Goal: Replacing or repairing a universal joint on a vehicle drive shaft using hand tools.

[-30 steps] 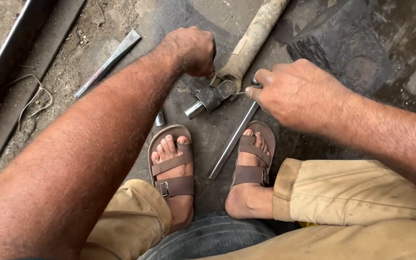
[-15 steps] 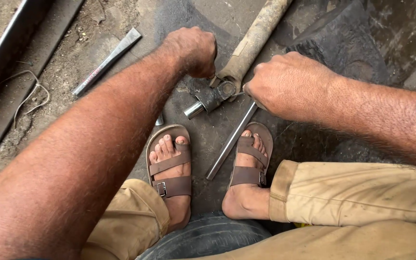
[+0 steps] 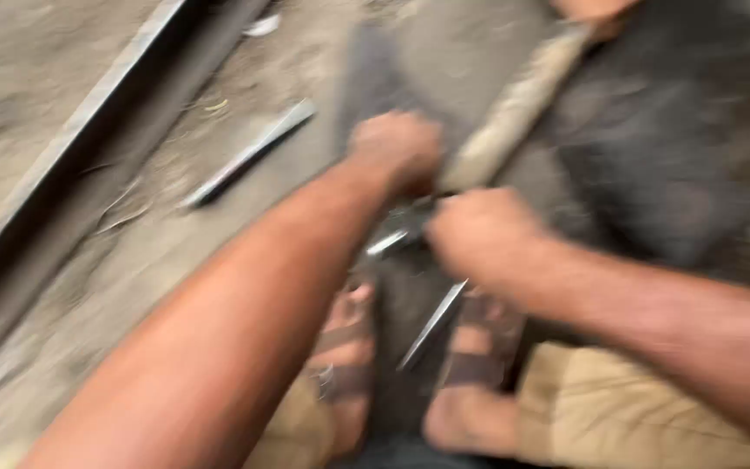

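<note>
Grey metal, badly smeared by motion blur, sits between the two sets of fingers: a small joint piece (image 3: 397, 233) at the near end of a long rusty shaft (image 3: 514, 113). The left hand (image 3: 395, 149) is curled into a fist over that end, fingers closed on the joint piece or the shaft end; the blur does not show which. The right hand (image 3: 477, 233) is likewise fisted just beside it, fingers closed. What they grip cannot be made out. The two fists lie close together, nearly touching.

Below the right fingers a thin metal rod (image 3: 433, 323) runs down between the feet, its upper end vanishing under the hand. Both feet wear brown strap sandals (image 3: 345, 347), planted on a dark patch of the ground. Tan trousers (image 3: 618, 408) cover the knees nearest the camera.

Beyond the left fingers the shaft slants up and away toward the top edge. Well to the left of the fingers a flat metal bar (image 3: 249, 156) lies on dusty concrete floor (image 3: 88, 260). Further left, a long steel rail (image 3: 80, 148) crosses the ground diagonally.
</note>
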